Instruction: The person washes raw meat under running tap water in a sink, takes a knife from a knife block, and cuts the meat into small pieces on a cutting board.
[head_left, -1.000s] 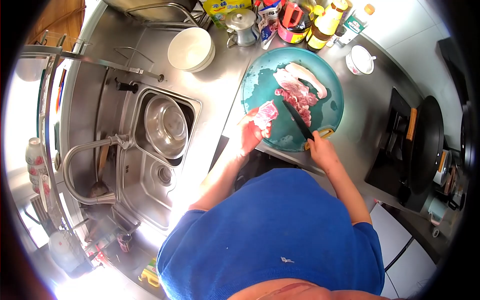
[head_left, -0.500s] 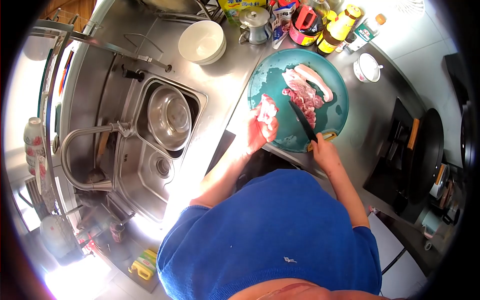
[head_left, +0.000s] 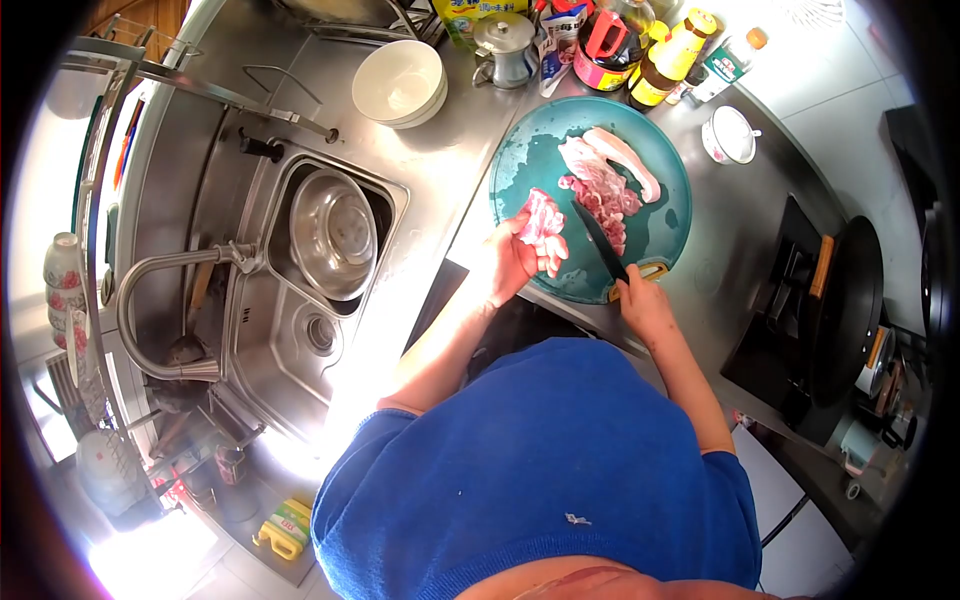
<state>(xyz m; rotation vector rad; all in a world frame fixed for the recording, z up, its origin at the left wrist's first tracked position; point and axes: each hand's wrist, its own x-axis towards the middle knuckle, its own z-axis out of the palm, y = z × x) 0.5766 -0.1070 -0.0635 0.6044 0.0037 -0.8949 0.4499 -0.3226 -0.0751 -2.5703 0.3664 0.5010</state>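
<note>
A round green cutting board (head_left: 520,150) lies on the steel counter in front of me. My left hand (head_left: 508,262) holds a piece of raw meat (head_left: 543,218) over the board's left side, fingertips showing below it. In my right hand (head_left: 646,298) is a kitchen knife (head_left: 599,240) with a dark blade, pointing up and left over the board. Close to the blade sits a heap of cut raw meat (head_left: 600,180). A pale, fatty strip of meat (head_left: 625,160) lies along its right side. A yellow board handle (head_left: 652,270) shows near my right hand.
To the left, a metal basin (head_left: 335,232) sits in the double sink (head_left: 285,370). A white bowl (head_left: 400,85), a metal pot (head_left: 505,45) and sauce bottles (head_left: 675,60) line the back. A small white cup (head_left: 730,135) and a black wok (head_left: 848,310) are on the right.
The meat in my left hand has turned and now spreads wider, with my fingers more extended beneath it. My right hand stays on the knife, and the view has shifted slightly.
</note>
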